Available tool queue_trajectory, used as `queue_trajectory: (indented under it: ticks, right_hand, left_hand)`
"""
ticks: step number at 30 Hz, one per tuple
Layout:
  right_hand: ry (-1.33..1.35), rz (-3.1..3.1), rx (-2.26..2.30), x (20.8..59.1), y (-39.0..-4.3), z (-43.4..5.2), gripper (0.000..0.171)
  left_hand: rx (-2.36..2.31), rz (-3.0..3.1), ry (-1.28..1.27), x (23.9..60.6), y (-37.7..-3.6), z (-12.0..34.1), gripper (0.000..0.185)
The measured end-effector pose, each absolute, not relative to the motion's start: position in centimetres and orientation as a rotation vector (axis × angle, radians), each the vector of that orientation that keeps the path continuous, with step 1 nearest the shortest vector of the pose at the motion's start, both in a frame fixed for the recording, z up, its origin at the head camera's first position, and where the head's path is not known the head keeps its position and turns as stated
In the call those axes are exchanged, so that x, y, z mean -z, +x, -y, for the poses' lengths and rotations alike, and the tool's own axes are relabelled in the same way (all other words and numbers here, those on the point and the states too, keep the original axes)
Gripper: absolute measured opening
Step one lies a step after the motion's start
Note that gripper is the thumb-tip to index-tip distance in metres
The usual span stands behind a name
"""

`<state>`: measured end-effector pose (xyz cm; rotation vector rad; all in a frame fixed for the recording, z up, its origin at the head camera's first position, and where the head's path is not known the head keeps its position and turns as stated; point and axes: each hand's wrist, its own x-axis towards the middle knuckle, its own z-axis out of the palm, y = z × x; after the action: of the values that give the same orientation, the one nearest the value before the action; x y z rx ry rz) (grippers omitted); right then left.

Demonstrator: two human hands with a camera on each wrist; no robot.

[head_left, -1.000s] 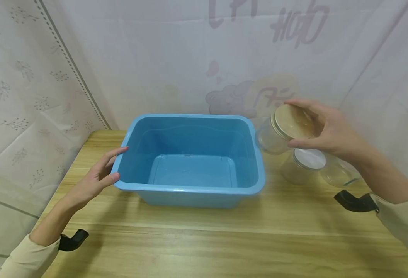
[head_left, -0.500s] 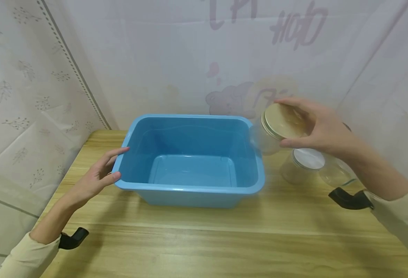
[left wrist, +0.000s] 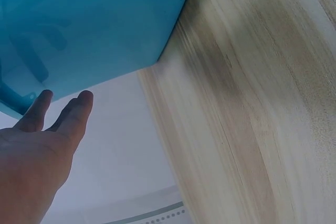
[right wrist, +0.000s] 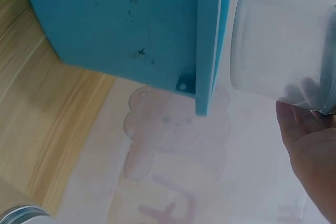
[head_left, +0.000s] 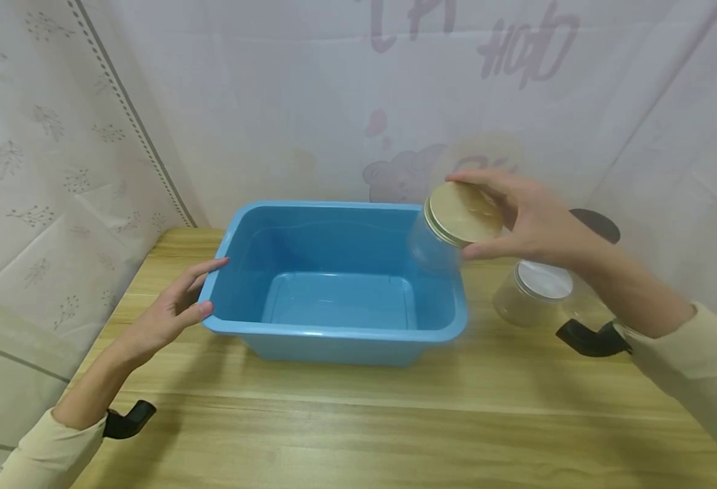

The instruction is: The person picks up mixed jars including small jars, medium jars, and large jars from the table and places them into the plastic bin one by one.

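Observation:
My right hand grips a clear jar by its gold lid, thumb at the near side and fingers at the far side. Tilted, with its base toward the left, the jar overlaps the right rim of a blue plastic tub. In the right wrist view the jar looks see-through, beside the tub's rim. My left hand holds the tub's left rim, thumb and a fingertip over the edge. From the left wrist, other fingers show outside the tub wall. Nothing lies on the tub's visible floor.
Right of the tub stands a white-lidded clear jar. Behind it a dark round lid shows past my right forearm, which partly hides another clear jar. A wood-grain table carries everything, with printed curtain cloth close behind.
My right hand has moved left with the gold-lidded jar, from beside the tub to over its right rim. The dark lid has come into sight. The left hand and tub stay in place.

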<state>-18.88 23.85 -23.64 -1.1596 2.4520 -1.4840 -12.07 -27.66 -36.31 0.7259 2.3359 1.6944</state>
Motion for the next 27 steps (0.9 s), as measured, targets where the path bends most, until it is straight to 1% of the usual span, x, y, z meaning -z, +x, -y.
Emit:
queue_trajectory:
  ticks: [27]
  right_hand:
    - [-1.200, -2.678, 0.986, 22.7, -19.5, -19.5, 0.093]
  left_hand:
    - [-1.684, -2.356, 0.729, 36.3, -12.0, 27.7, 0.062]
